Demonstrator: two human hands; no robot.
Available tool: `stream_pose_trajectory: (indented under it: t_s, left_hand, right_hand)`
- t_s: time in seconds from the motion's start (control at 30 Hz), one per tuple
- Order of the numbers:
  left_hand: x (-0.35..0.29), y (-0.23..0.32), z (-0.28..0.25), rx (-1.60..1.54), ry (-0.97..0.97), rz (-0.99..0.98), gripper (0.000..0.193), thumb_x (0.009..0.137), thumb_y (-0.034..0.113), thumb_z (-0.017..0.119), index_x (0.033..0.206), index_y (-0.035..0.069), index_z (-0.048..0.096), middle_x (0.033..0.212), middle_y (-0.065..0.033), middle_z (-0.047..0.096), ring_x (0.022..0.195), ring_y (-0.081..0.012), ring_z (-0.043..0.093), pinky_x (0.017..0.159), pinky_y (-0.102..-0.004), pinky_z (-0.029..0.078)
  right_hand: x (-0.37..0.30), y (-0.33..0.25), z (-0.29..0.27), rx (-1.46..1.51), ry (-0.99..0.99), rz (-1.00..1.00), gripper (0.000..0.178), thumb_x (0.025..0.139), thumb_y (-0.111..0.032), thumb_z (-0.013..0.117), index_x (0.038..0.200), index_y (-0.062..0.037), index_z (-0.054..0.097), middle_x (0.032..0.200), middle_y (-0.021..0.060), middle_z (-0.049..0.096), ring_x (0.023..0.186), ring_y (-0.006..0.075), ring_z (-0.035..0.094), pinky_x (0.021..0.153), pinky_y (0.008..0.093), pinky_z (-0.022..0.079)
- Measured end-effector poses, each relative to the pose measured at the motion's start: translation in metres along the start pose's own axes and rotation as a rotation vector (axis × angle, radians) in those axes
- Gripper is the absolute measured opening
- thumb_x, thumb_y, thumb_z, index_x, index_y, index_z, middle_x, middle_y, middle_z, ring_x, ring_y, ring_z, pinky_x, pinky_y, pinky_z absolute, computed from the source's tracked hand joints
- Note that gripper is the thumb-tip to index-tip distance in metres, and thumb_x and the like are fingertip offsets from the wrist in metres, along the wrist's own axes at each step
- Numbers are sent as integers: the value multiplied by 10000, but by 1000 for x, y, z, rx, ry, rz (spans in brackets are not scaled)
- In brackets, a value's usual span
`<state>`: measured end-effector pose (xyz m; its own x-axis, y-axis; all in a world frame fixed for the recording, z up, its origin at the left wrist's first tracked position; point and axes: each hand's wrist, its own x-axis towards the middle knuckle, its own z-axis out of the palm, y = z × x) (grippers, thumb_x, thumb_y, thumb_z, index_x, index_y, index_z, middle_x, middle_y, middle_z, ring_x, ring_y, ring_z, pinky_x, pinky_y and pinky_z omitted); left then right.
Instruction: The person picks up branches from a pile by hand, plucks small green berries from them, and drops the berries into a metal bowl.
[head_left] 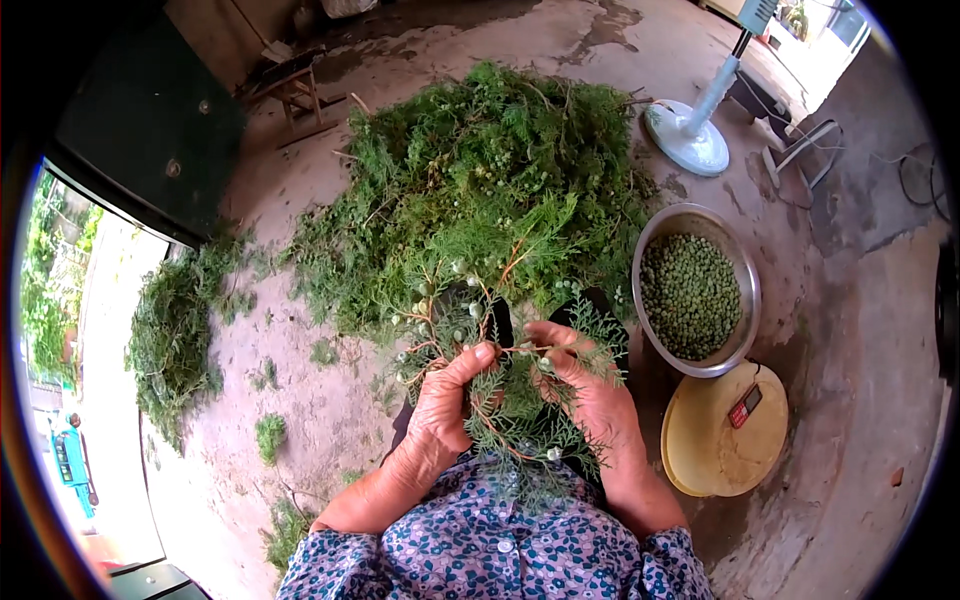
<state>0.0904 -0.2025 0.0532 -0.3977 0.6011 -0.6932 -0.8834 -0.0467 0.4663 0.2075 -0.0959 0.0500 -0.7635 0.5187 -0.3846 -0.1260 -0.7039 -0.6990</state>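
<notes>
A leafy cypress branch (pixel 515 268) with reddish-brown stems and small pale green cones is held in front of my lap. My left hand (pixel 440 408) grips its stem between thumb and fingers. On the other side, my right hand (pixel 598 400) is closed around a side twig of the same branch, beside a couple of cones; foliage partly covers its fingers. Beyond both hands lies a big heap of cut cypress branches (pixel 480 160) on the floor. To the right, a round metal basin (pixel 752 285) contains many loose green cones (pixel 690 295).
A yellowish round lid-like thing (pixel 700 450) with a red phone (pixel 745 407) on it is nearest at right. A fan stand (pixel 690 140) rises at the far right. A smaller branch pile (pixel 170 335) lies left by the doorway. A wooden stool (pixel 295 90) is at the back left.
</notes>
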Motion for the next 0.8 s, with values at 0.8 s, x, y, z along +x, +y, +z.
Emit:
stream_pose_trajectory:
  t_s: [0.8]
  left_hand:
    - [8, -1, -9, -40, 43, 96, 182, 769, 100, 645, 926, 26, 587, 842, -60, 623, 725, -159, 607, 662, -295, 531]
  right_hand:
    - [14, 18, -30, -462, 176, -2, 235, 834, -234, 602, 963, -38, 578, 761, 26, 583, 634, 87, 549, 480, 198, 439]
